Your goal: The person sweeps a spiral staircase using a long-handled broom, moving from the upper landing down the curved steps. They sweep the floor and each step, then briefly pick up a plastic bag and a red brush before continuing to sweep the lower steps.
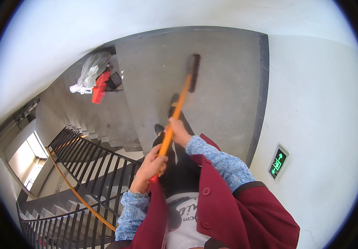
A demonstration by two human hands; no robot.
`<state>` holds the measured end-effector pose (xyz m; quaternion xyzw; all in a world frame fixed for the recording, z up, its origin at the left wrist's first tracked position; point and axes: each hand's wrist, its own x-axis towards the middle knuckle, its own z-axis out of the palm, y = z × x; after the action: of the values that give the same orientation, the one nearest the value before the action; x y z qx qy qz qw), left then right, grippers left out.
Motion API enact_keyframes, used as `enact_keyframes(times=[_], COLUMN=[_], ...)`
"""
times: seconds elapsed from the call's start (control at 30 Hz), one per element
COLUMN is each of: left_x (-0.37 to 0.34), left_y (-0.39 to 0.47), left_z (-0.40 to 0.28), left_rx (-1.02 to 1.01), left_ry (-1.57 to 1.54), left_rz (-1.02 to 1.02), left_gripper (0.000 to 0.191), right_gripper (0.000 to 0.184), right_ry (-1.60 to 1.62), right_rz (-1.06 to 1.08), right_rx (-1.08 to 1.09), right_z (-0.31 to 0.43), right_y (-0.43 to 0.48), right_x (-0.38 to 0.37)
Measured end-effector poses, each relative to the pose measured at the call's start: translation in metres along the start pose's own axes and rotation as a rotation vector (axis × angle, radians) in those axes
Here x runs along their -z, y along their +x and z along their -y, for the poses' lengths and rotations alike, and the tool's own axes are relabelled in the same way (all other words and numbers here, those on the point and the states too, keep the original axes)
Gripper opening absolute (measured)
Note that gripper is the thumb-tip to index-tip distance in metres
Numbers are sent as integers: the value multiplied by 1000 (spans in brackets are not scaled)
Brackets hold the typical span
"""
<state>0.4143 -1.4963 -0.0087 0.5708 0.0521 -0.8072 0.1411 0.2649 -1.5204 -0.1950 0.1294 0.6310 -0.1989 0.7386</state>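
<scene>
Both my hands grip the orange handle of a push broom point(182, 95). My left hand point(151, 167) is wrapped around its upper end, close to the red tip. Further down the handle, my right hand point(178, 131) is closed around it. The broom's dark bristle head point(194, 73) is against the grey landing floor point(225, 81), ahead of my feet, and looks slightly blurred. One black shoe point(175, 99) shows beside the handle; the other shoe point(158, 129) is behind it to the left.
A red-bristled broom head point(101, 87), clear plastic bags point(89, 73) and a black dustpan point(114, 81) lie at the landing's left. A black metal railing point(101, 155) borders the stairs at left. White walls enclose the landing; a lit green exit sign point(278, 162) hangs on the right.
</scene>
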Motion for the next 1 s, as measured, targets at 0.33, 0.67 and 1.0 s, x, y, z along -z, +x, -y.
enact_keyframes(times=[0.33,0.67,1.0], left_x=[15,22,113], left_y=[-87,71,-80], left_z=[-46,-116,-56], left_rx=[-107,-120,-140], left_ry=[91,-326,-263], left_rz=[-137,127,-7], left_gripper=[62,49,57], right_gripper=[32,37,32], right_ry=[100,-349,-349], right_rz=[349,28,77], right_rx=[62,348,109], right_z=[-20,110,-37], right_y=[-49,76,-11], right_x=[-85,-79,-190])
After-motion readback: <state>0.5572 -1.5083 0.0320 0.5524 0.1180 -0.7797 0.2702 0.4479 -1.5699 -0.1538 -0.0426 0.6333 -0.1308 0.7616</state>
